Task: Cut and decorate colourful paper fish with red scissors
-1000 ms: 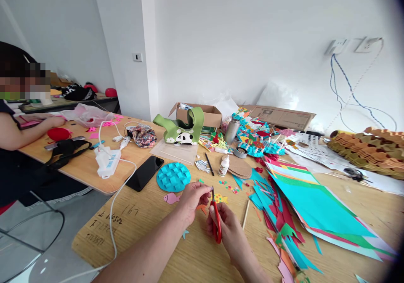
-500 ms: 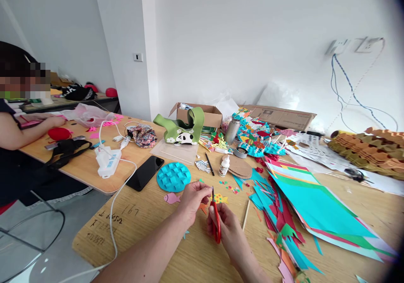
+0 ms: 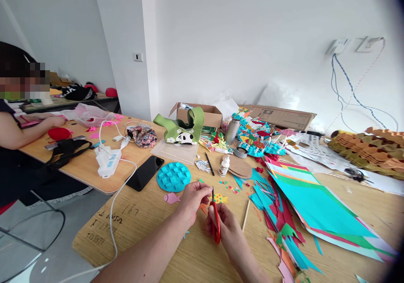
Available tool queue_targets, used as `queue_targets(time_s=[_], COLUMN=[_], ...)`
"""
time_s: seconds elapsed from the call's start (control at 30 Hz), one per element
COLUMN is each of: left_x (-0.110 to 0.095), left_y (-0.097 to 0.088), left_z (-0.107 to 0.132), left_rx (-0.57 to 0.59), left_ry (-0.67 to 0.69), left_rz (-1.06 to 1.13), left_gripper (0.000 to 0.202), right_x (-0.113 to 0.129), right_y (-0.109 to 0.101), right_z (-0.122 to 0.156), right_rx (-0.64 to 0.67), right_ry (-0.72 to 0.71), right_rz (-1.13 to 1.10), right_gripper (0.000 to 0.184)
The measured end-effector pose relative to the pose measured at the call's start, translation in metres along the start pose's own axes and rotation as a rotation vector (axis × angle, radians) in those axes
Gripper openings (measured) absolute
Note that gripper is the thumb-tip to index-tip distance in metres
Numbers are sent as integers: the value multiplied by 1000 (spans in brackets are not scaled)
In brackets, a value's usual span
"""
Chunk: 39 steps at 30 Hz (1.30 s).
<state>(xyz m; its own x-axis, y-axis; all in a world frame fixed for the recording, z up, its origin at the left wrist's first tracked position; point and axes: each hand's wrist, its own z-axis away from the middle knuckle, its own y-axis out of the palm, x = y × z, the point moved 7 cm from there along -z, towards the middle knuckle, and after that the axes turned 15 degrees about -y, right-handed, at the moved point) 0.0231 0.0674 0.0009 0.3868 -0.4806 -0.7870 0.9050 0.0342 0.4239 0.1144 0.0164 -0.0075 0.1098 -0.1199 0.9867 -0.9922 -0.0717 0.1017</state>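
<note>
My right hand (image 3: 227, 228) grips red-handled scissors (image 3: 215, 218), blades pointing up and away from me. My left hand (image 3: 192, 199) pinches a tiny scrap of paper (image 3: 208, 187) right at the blade tips; its colour is too small to make out. Under the hands lie an orange paper piece (image 3: 203, 208), a yellow dotted paper fish (image 3: 220, 198) and a pink paper fish (image 3: 171, 197). A round turquoise folded-paper disc (image 3: 173, 176) lies just beyond my left hand.
A stack of coloured paper sheets (image 3: 312, 207) spreads right. A wooden stick (image 3: 245, 215), glue bottle (image 3: 224, 165), black phone (image 3: 144, 172), power strip with white cable (image 3: 107, 160), green panda bag (image 3: 183, 129) and cardboard boxes (image 3: 202, 112) surround. Another person's arm (image 3: 19, 131) rests on the left table.
</note>
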Motion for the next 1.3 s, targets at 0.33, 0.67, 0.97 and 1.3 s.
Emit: queue_targets(time_s=[0.33, 0.67, 0.97, 1.3], left_x=[3, 2, 2, 3], left_y=[0, 3, 4, 7], left_z=[0, 1, 1, 3], left_rx=[9, 39, 54, 85], left_ry=[-45, -28, -18, -23], left_rz=[37, 63, 62, 78], left_gripper=[19, 18, 17, 19], right_x=[8, 6, 0, 2], right_y=[2, 1, 0, 1], right_z=[1, 1, 0, 1], right_rx=[-6, -11, 2, -7], right_ry=[-8, -10, -14, -14], right_rz=[-17, -40, -33, -42], right_gripper=[59, 55, 50, 49])
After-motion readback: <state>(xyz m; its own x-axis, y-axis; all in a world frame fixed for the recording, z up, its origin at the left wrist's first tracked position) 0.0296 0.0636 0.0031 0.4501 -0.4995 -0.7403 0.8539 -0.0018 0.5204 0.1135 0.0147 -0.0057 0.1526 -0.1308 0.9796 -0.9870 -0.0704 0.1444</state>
